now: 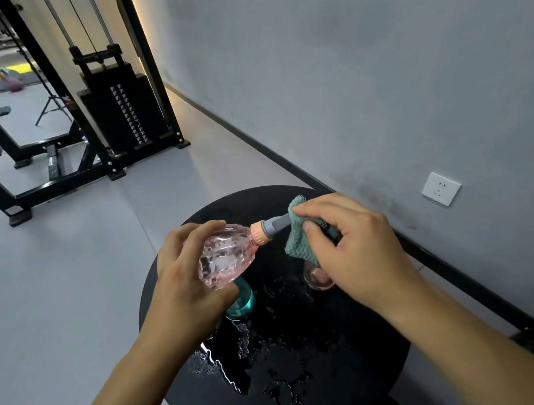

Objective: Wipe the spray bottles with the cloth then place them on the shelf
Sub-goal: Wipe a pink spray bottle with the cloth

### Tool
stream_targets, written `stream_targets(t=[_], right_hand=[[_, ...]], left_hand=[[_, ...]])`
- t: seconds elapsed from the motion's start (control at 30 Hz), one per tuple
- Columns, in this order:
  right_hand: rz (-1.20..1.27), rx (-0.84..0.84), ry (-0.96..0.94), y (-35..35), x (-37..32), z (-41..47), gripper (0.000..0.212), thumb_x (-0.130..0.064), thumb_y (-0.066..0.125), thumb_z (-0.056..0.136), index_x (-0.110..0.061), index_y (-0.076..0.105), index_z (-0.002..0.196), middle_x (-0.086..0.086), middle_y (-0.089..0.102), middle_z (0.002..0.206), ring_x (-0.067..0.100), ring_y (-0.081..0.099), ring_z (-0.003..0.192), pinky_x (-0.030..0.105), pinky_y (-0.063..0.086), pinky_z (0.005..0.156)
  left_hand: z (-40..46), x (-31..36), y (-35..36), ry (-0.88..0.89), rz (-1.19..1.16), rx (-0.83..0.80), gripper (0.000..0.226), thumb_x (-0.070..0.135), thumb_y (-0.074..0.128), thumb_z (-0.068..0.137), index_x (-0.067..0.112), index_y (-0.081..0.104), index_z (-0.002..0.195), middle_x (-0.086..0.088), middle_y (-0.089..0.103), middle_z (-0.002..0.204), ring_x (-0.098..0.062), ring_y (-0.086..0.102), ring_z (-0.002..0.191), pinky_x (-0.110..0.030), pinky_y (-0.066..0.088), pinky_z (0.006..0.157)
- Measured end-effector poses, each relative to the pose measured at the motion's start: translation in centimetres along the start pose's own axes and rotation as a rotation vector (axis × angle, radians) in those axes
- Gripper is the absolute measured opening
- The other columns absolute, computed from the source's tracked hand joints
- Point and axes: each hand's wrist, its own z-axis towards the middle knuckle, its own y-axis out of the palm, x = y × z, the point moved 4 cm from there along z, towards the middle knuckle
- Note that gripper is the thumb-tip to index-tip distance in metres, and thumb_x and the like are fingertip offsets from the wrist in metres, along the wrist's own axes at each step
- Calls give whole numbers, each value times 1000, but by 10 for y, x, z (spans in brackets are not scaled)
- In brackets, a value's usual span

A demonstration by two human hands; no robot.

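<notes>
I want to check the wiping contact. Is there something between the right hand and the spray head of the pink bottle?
Yes. The cloth lies between the right hand and the grey spray head of the pink bottle, which the left hand holds tilted over the wet table.

The teal cloth and the right hand hide the spray head of the pink bottle. The left hand half covers a teal bottle. The black table is cut by the near edge.
</notes>
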Motion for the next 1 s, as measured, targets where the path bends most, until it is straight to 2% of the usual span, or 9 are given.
stream_targets(t=[0.1,0.23,0.3,0.43,0.53,0.6,0.83,0.9,1.0], right_hand=[[-27,-20,-104,5,-9,-4,26,-2,71,94,-15,79,115,-10,72,114,2,66,110,15,50,98],[-21,11,-41,-1,2,3,26,-3,70,94,-17,79,114,-13,72,113,-2,66,107,8,47,96],[-37,29,7,-5,6,6,27,-3,70,94,-18,79,115,-14,72,113,-5,65,106,5,44,94],[-9,21,-55,-2,-4,-2,26,-4,70,95,-16,78,115,-13,71,115,-4,66,102,15,53,92],[-33,9,-145,1,-9,-4,25,-2,72,93,-14,79,114,-9,72,114,4,67,108,19,52,98],[-21,15,-82,-3,-2,0,26,-2,71,94,-16,79,113,-12,72,113,2,67,107,17,52,97],[-31,74,61,-17,11,7,27,-6,68,96,-21,80,114,-18,71,111,-5,65,107,11,51,93],[-20,95,100,-22,14,8,26,-7,68,96,-22,80,114,-23,69,109,-7,64,106,10,51,92],[6,84,144,-24,17,9,26,-9,68,97,-26,79,113,-27,68,109,-10,63,106,9,51,90]], left_hand=[[0,-1,0,-3,7,13,94,4,93,65,49,54,138,16,40,133,-21,48,131,-20,45,94],[1,2,-5,3,-8,29,93,2,92,64,46,56,137,17,41,132,-23,53,126,-26,50,94],[1,3,-5,9,-9,28,93,2,92,65,47,56,138,17,41,133,-22,53,126,-21,47,92],[1,4,0,-12,-16,19,95,2,91,65,54,53,135,18,40,133,-21,49,131,-15,43,91],[1,5,0,-25,-13,26,95,2,91,66,55,53,135,18,40,132,-21,49,131,-22,48,93],[2,5,-1,-22,-19,25,93,2,91,66,51,56,136,17,41,133,-21,51,129,-27,50,95],[2,1,1,-128,-153,-45,93,14,92,59,54,56,135,16,48,130,-3,58,115,-4,49,77],[3,0,3,-227,-333,-49,90,30,88,54,62,55,131,15,55,130,-2,65,111,-15,56,81],[5,-5,9,-370,-677,-55,81,36,85,55,50,62,132,-2,73,125,-25,76,107,-42,60,91]])
